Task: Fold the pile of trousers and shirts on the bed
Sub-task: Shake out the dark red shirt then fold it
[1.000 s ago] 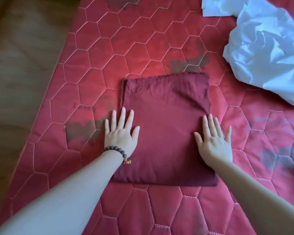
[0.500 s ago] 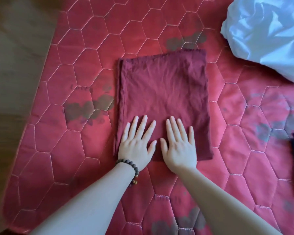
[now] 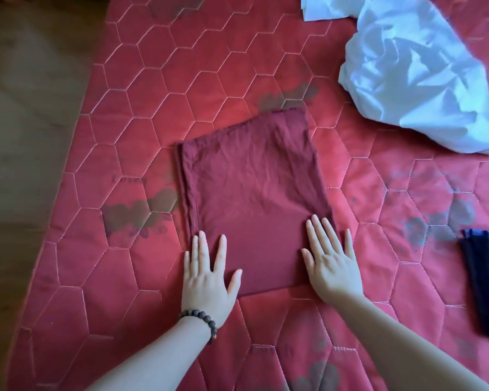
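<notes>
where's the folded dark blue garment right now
In the head view, the folded dark blue garment lies at the right edge of the red quilted bed, right of the right hand, below the crumpled white garment.

maroon garment (image 3: 254, 193), red hex-quilted bed (image 3: 181, 80), white cloth (image 3: 424, 80)

A red quilt (image 3: 158, 114) with hexagon stitching and dark blotches covers the bed, beside a wooden floor (image 3: 26, 136) at left.

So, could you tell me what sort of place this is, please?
Probably a bedroom: a red quilted bed cover, wooden floor beside it, and laundry on it, a folded maroon garment and a crumpled white garment.
</notes>
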A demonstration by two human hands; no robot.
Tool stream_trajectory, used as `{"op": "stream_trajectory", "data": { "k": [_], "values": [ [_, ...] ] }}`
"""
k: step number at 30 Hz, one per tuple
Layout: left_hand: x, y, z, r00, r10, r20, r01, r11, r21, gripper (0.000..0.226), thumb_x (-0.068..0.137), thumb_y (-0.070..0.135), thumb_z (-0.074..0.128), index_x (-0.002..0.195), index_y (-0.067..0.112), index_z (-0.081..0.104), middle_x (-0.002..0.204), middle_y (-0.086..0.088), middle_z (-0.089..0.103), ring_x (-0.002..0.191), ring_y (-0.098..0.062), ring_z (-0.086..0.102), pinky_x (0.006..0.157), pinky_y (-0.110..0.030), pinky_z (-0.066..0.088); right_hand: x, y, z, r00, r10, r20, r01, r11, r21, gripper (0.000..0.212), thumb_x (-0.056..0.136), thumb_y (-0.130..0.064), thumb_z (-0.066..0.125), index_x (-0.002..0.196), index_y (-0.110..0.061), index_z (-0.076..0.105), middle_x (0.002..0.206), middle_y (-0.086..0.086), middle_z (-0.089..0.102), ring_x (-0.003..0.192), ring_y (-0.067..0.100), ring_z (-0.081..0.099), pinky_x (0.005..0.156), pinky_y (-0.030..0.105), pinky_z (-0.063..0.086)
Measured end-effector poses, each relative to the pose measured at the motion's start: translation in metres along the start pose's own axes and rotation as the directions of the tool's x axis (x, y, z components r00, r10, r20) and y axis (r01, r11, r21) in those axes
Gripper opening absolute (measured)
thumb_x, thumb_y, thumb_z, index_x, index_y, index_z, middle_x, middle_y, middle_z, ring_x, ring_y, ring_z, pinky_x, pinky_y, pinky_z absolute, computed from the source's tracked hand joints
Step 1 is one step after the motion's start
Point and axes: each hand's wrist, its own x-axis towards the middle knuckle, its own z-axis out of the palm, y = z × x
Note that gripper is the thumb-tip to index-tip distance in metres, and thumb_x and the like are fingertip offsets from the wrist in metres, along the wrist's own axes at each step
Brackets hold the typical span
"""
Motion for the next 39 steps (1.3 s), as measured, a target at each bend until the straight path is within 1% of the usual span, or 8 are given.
{"op": "stream_trajectory", "data": {
  "k": [5, 9, 15, 19, 22, 28, 33, 39],
  "values": [
    [-0.004, 0.034, -0.011, 0.999, -0.038, 0.003, 0.038, 0.999, 0.036, 0.075, 0.089, 0.059, 0.024, 0.153, 0.021, 0.018, 0.16, -0.019, 0.009, 0.149, -0.031, 0.004, 0.118, -0.056, 0.005, 0.02, 0.024, -0.016, 0.99, -0.123, 0.075, 0.128, 0.99, -0.064, 0.063, 0.097, -0.049, 0.015, 0.153, -0.02, 0.017, 0.16, -0.007, 0.015, 0.148, 0.011, 0.007, 0.12, 0.05, 0.008],
    [0.038, 0.067, -0.035, 0.975, 0.22, -0.025, -0.22, 0.975, -0.014, 0.07, 0.091, 0.041, 0.048, 0.152, 0.018, 0.024, 0.161, -0.012, 0.011, 0.149, -0.027, 0.005, 0.119, -0.052, 0.006, 0.024, 0.018, -0.026, 0.989, -0.077, -0.124, 0.088, 0.993, 0.082, 0.052, 0.096, -0.036, 0.046, 0.143, -0.013, 0.046, 0.154, 0.008, 0.034, 0.141, 0.026, 0.033, 0.114, 0.047, 0.027],
    [0.138, 0.14, -0.05, 0.727, 0.678, 0.113, -0.687, 0.713, 0.138, 0.075, 0.096, 0.017, 0.048, 0.154, 0.021, 0.001, 0.163, 0.001, -0.008, 0.149, -0.022, -0.009, 0.12, -0.05, 0.005, 0.05, -0.007, -0.032, 0.86, 0.508, -0.052, -0.487, 0.847, 0.211, 0.08, 0.085, -0.052, 0.061, 0.147, -0.011, 0.031, 0.132, 0.013, 0.046, 0.118, 0.033, 0.043, 0.091, 0.045, 0.039],
    [0.168, 0.154, -0.041, 0.606, 0.725, 0.327, -0.795, 0.571, 0.205, 0.065, 0.1, 0.014, 0.04, 0.155, 0.024, 0.006, 0.163, 0.005, -0.002, 0.149, -0.02, -0.008, 0.12, -0.051, 0.003, 0.059, -0.011, -0.026, 0.869, 0.494, -0.026, -0.475, 0.847, 0.237, 0.058, 0.093, -0.047, 0.052, 0.136, -0.01, 0.042, 0.116, 0.012, 0.056, 0.103, 0.032, 0.055, 0.073, 0.04, 0.043],
    [0.175, 0.14, -0.039, 0.588, 0.752, 0.299, -0.808, 0.526, 0.266, 0.059, 0.102, 0.041, 0.036, 0.154, 0.03, 0.01, 0.163, 0.008, 0.002, 0.149, -0.016, -0.002, 0.12, -0.048, 0.004, 0.059, 0.002, -0.023, 0.929, 0.369, 0.005, -0.366, 0.921, 0.133, 0.047, 0.096, -0.052, 0.042, 0.123, -0.013, 0.044, 0.099, 0.002, 0.063, 0.076, 0.031, 0.065, 0.053, 0.032, 0.034],
    [0.159, 0.121, -0.031, 0.786, 0.601, 0.144, -0.618, 0.757, 0.213, 0.064, 0.097, 0.057, 0.024, 0.154, 0.033, 0.004, 0.162, 0.011, 0.002, 0.149, -0.011, -0.002, 0.118, -0.052, 0.005, 0.075, 0.062, -0.041, 0.999, 0.023, -0.046, -0.024, 1.0, -0.014, 0.043, 0.088, -0.049, 0.061, 0.091, -0.007, 0.054, 0.07, 0.009, 0.063, 0.049, 0.035, 0.059, 0.043, 0.031, 0.032],
    [0.113, 0.162, -0.025, 0.934, 0.342, 0.107, -0.347, 0.937, 0.042, 0.073, 0.095, 0.052, 0.038, 0.155, 0.022, 0.009, 0.163, 0.004, 0.005, 0.149, -0.015, 0.002, 0.116, -0.058, 0.006, 0.115, 0.106, -0.068, 0.985, -0.161, 0.065, 0.17, 0.969, -0.18, 0.048, 0.09, -0.058, 0.05, 0.096, -0.01, 0.051, 0.081, 0.007, 0.063, 0.066, 0.033, 0.064, 0.05, 0.034, 0.032],
    [0.149, 0.177, -0.048, 0.883, 0.467, -0.049, -0.44, 0.86, 0.26, 0.075, 0.085, 0.059, 0.053, 0.145, 0.017, 0.038, 0.148, -0.01, 0.041, 0.139, -0.027, 0.031, 0.112, -0.058, 0.017, 0.134, 0.122, -0.083, 0.959, -0.273, 0.08, 0.281, 0.952, -0.119, 0.042, 0.086, -0.041, 0.066, 0.089, 0.0, 0.058, 0.081, 0.018, 0.063, 0.079, 0.037, 0.063, 0.07, 0.044, 0.039]
  ]
}}
